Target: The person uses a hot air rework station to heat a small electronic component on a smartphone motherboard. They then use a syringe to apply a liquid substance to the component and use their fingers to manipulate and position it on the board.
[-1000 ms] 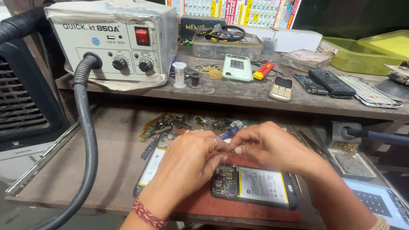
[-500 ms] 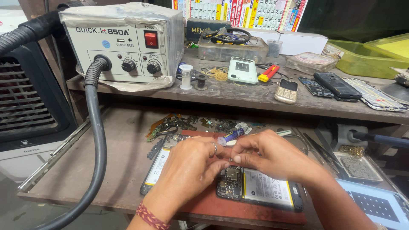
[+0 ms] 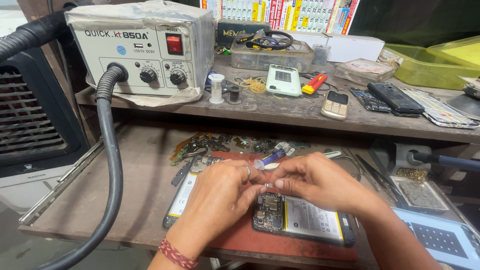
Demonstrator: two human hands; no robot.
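Head view looks down on an opened phone [image 3: 302,220], back cover off, lying flat on a red mat [image 3: 240,240] at the front of the desk [image 3: 135,200], its circuit board to the left and its long battery to the right. Just above the board, the two hands meet. The left hand [image 3: 220,197] comes in from below, wrist bent slightly, a red braided band [image 3: 175,253] around the wrist and a ring on one finger; its fingers are curled in narrow, thumb and forefinger pinched together. The right hand [image 3: 320,182] reaches in from the lower right, forearm crossing over the phone's right end, its fingers likewise drawn close. Between the two sets of fingertips sits a tiny part [image 3: 268,185], too small to tell what it is. A second phone [image 3: 181,197] with its back off lies partly under the left hand. Behind the hands rest a small syringe-like tube [image 3: 270,159] and a scatter of dark loose parts [image 3: 220,144]. On the shelf [image 3: 300,112] above stands a grey hot-air station [image 3: 142,55] with its black hose [image 3: 111,165] hanging down the left.
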